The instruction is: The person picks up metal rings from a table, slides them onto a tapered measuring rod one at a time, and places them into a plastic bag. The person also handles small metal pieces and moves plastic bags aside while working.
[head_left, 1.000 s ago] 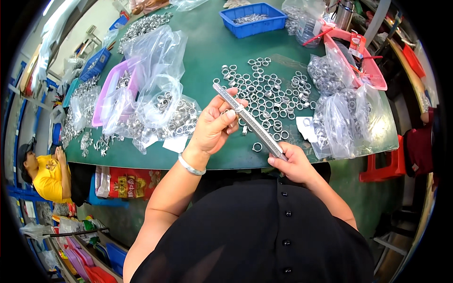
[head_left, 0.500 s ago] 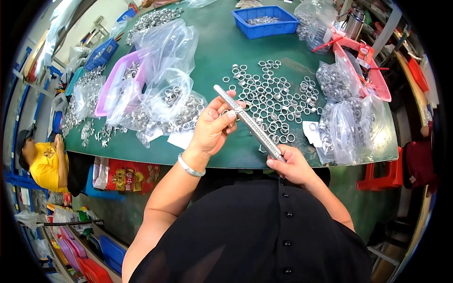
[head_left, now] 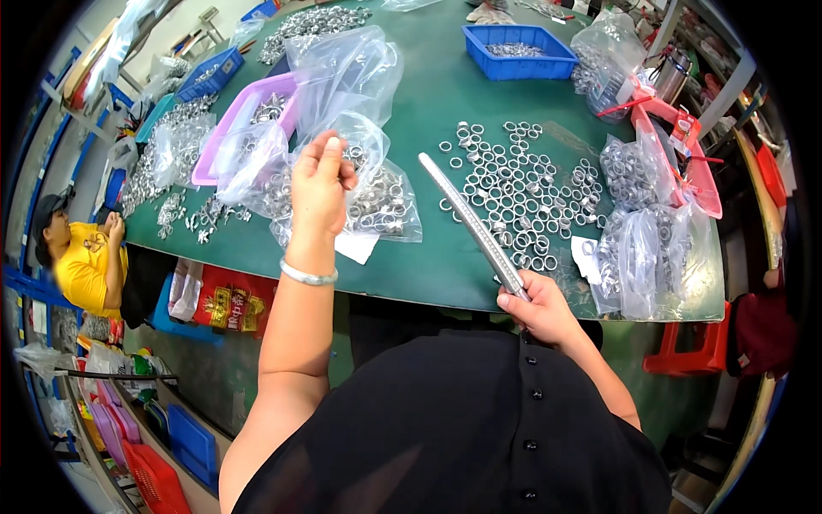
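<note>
A tapered silver ring mandrel (head_left: pixel 469 218) with graduation marks slants up and to the left over the table, its thick end gripped in my right hand (head_left: pixel 543 310). No ring shows on it. My left hand (head_left: pixel 322 190) is raised over a clear plastic bag (head_left: pixel 409 195) of metal rings, with fingers curled and thumb against them. Whatever they pinch, if anything, is hidden. Beyond and right of the mandrel, many loose silver rings (head_left: pixel 511 176) lie spread on the green table (head_left: pixel 419 103).
At the left stands a purple tray (head_left: pixel 204 163) with metal pieces and plastic bags. A blue bin (head_left: pixel 519 53) is at the back. Bagged rings (head_left: pixel 629 176) and a pink basket (head_left: pixel 704 184) stand at the right. A person in yellow (head_left: pixel 84 265) sits far left.
My left hand has left the mandrel and moved left, over the bag of rings. My right hand still holds the mandrel. The whole view has shifted slightly.
</note>
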Motion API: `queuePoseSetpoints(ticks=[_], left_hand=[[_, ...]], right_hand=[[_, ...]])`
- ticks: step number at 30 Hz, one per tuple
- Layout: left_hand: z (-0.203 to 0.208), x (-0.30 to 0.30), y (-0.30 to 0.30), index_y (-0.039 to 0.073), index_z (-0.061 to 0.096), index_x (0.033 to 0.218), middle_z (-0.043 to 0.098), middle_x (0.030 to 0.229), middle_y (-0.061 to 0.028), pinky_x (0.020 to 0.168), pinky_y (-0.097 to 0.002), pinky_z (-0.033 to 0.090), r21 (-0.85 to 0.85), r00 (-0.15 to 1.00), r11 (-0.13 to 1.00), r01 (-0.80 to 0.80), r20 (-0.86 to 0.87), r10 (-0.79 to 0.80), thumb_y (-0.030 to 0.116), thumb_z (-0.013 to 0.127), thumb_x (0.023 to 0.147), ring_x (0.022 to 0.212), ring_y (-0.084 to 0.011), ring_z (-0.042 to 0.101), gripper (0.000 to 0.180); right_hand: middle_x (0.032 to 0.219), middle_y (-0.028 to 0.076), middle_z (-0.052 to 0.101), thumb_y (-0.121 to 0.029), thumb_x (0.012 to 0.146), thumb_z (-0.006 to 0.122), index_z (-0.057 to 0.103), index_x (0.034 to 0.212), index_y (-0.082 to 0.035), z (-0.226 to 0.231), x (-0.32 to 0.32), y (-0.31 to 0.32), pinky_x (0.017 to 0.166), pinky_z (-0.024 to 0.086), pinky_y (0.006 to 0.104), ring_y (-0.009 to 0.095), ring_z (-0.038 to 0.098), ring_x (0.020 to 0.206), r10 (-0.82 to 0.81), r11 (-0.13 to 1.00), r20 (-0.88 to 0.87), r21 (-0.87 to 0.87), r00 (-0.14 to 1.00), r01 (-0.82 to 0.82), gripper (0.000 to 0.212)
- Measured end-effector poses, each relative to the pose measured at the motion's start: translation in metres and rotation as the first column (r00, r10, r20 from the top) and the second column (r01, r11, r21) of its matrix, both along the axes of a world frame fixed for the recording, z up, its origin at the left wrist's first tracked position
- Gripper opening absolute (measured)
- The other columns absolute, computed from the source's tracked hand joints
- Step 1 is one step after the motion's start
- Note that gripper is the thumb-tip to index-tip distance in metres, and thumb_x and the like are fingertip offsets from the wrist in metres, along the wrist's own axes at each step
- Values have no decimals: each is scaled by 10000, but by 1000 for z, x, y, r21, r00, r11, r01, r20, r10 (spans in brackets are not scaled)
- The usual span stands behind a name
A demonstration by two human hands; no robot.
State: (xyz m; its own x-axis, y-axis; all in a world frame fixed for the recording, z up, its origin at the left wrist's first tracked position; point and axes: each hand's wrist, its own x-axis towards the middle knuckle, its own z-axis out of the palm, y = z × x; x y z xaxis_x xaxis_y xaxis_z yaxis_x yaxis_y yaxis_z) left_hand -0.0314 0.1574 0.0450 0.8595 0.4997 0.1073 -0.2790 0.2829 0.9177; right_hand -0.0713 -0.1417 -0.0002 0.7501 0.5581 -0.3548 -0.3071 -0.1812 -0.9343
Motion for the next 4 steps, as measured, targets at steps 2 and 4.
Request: queuePoseSetpoints(ticks=[2,4], left_hand=[[1,-7,-5,-41,422,1126,508,895,-80,480,-187,342,-208,975,955,212,-27,-223,244,487,876,593,-73,417,385],[-7,-6,2,2,475,1057,541,807,-85,495,-232,374,-400,830,732,551,170,-531,274,467,882,578,-108,445,324]], right_hand=[[589,-66,408,-133,783,603,482,742,-58,2,0,3,453,314,195,18,365,514,23,999,14,31,1000,-24,148],[576,-52,420,-117,786,592,481,754,-58,4,2,5,460,344,187,15,396,507,100,993,103,46,990,-105,131]])
